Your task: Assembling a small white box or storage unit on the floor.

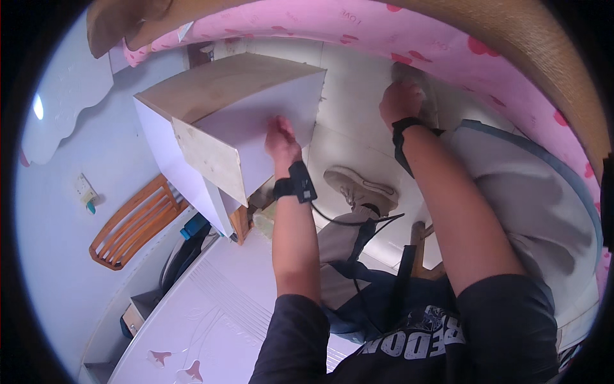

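Observation:
A white box-like cabinet [262, 102] with bare brown board edges stands tilted at upper left. My left hand [283, 141] is in front of its white panel, fingers loosely bent and apart, with nothing visible in them. Whether it touches the panel I cannot tell. A loose-edged pale board [211, 160] juts out from the cabinet, left of that hand. Farther right, my right hand [401, 104] is closed low by the pink bed cloth [448, 45]. A blurred grey-brown thing [410, 73] shows just beyond its fingers; its kind is unclear. Both wrists wear black bands.
Below the hands are my shoe [361, 185] and pale floor tiles [345, 121]. A black cable [358, 224] runs from the left wrist. Grey fabric [524, 198] lies at right. A wooden chair back [137, 221] and a white decorated panel [211, 313] stand at left.

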A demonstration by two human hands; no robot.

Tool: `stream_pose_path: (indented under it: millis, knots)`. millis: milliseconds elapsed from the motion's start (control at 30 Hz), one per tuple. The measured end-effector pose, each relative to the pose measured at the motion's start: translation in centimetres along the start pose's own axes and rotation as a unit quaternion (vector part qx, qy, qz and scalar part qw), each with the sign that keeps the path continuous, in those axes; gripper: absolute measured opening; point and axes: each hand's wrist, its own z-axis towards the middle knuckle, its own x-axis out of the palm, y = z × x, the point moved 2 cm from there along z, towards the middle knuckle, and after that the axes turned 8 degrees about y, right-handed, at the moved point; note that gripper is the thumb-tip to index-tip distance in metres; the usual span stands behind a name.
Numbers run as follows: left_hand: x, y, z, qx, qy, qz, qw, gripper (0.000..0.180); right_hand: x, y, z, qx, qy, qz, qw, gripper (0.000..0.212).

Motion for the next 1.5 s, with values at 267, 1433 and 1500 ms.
stream_pose_path:
  millis: [267, 1433, 1500]
  knots:
    - [-0.1, 3.1, 2.6, -0.095, -0.069, 0.006, 0.993, 0.009, -0.4, -4.2, -0.5, 0.067, 0.019, 0.262, 0.963, 0.076]
    - [-3.9, -0.9, 0.5, 0.121, 0.053, 0.279, 0.951, 0.006, -0.2, -3.3, 0.5, 0.176, 0.012, 0.181, 0.968, 0.086]
    - [-1.3, 0.0, -0.2, -0.096, -0.021, -0.086, 0.991, 0.009, -0.1, -3.6, 0.4, 0.181, 0.025, 0.193, 0.964, 0.084]
